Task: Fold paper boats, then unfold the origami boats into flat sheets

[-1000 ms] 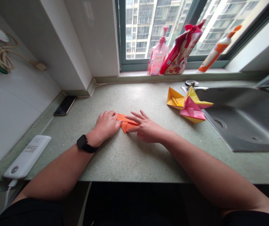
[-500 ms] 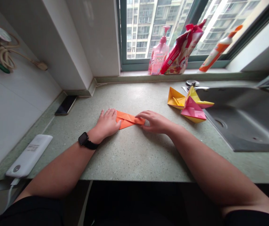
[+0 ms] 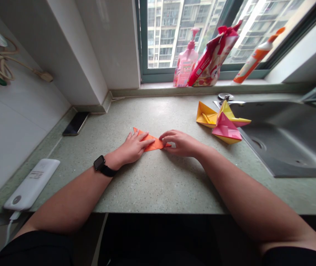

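A folded piece of orange paper (image 3: pixel 157 144) lies on the counter in front of me, its right end narrow and pointed. My left hand (image 3: pixel 132 148), with a black watch on the wrist, rests on the paper with fingers stretched across it, covering part of its left half. At the right end, my right hand (image 3: pixel 178 142) has thumb and fingertips bent around the paper's edge in a pinch. Folded paper boats stand further right: an orange-yellow one (image 3: pixel 204 115), a yellow one (image 3: pixel 228 113) and a pink and yellow one (image 3: pixel 226 129).
A steel sink (image 3: pixel 280 171) is set in the speckled counter (image 3: pixel 152 188) on the right. At left lie a phone (image 3: pixel 76 123) and a white power bank (image 3: pixel 32 184) with a cable. A pump bottle (image 3: pixel 186 66), a red bag (image 3: pixel 213 59) and an orange-white bottle (image 3: pixel 252 62) stand on the windowsill.
My left hand has slid right, its fingers now over the middle of the paper, baring the upper left corner. The right hand stays at the right end.
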The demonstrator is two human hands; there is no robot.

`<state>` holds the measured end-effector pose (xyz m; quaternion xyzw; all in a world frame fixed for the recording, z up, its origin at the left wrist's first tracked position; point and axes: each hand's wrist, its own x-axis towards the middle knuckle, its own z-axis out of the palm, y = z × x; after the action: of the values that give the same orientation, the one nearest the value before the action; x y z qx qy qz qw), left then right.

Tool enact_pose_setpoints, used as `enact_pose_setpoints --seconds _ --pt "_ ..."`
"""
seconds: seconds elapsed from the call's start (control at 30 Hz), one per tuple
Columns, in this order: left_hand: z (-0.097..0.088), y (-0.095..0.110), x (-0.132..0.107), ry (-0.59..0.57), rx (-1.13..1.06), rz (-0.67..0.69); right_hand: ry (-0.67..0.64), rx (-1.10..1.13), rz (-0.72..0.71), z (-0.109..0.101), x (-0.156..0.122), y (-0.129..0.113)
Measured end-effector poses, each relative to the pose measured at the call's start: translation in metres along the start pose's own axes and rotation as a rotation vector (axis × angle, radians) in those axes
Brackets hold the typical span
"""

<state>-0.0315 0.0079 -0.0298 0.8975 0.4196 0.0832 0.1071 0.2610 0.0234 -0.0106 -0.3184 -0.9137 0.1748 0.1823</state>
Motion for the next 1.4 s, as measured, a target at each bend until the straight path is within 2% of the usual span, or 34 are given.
enact_pose_setpoints --seconds 0.17,0.3,0.43,0.53,0.9,1.13,1.4 --pt "0.0 0.004 0.001 0.075 -0.039 0.169 -0.021 0.079 0.005 -0.004 -0.001 0.001" --pt "0.0 0.009 0.0 0.12 -0.053 0.203 -0.041 0.147 0.029 -0.007 -0.001 0.003" --pt "-0.001 0.014 -0.001 0.119 -0.077 0.253 -0.075 0.179 0.053 -0.009 0.0 0.005" --pt "-0.004 0.018 0.0 0.078 -0.116 0.296 -0.089 0.191 0.073 -0.009 0.001 0.005" --pt "-0.016 0.027 -0.002 0.021 -0.198 0.289 -0.081 0.15 0.129 -0.005 0.002 0.007" --pt "-0.017 0.028 -0.003 0.0 -0.207 0.269 -0.097 0.162 0.178 -0.004 0.003 0.007" --pt "-0.019 0.028 -0.004 -0.019 -0.218 0.269 0.004 0.1 0.231 0.005 0.004 0.011"
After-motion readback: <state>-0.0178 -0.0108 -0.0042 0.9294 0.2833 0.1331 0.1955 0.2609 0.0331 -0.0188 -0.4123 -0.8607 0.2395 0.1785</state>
